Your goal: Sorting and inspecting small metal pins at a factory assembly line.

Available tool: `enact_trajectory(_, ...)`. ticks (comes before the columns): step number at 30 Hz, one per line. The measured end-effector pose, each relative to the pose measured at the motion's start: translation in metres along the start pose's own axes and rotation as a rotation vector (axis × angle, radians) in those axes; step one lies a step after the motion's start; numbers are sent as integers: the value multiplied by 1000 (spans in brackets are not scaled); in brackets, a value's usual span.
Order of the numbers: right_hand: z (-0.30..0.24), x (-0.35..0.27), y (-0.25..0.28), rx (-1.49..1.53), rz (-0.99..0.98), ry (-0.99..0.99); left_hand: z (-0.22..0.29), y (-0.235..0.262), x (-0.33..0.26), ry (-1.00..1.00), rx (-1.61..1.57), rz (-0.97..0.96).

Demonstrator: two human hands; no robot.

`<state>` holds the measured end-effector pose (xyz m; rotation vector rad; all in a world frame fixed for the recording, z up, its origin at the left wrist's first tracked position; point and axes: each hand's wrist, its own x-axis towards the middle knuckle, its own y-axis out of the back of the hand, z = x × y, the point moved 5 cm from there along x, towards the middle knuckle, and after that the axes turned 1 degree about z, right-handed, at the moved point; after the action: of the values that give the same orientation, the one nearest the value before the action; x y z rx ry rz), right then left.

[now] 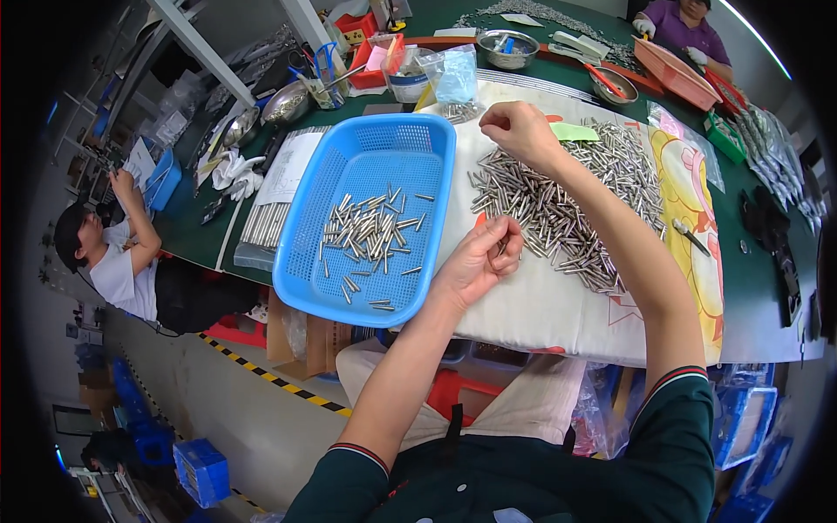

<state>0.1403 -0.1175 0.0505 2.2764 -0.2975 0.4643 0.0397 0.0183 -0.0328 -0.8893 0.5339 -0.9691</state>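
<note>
A large heap of small silvery metal pins (575, 205) lies on a pale cloth (558, 324) in front of me. My left hand (482, 257) is over the near left edge of the heap, its fingers curled closed; what they hold, if anything, is hidden. Above the heap's far left side is my right hand (521, 135), fingertips pinched together, with nothing I can make out between them. To the left of both hands stands a blue plastic basket (443, 166) with mesh sides. Loose pins (370, 228) are scattered on its floor.
A light green slip (574, 132) rests on the heap, and a dark pen-like tool (690, 236) lies right of it. Metal bowls (508, 50) and a clear bag (453, 74) stand behind. One person (113, 261) sits at the left, another (689, 35) at the far right.
</note>
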Motion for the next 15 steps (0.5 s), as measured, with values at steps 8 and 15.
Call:
enact_trajectory(8, -2, -11, -3, -175, -145, 28, -6, -4, 2, 11, -16, 42)
enact_trajectory(15, -39, -18, -9, -194, 27, 53, -4, 2, 0, -34, -157, 114)
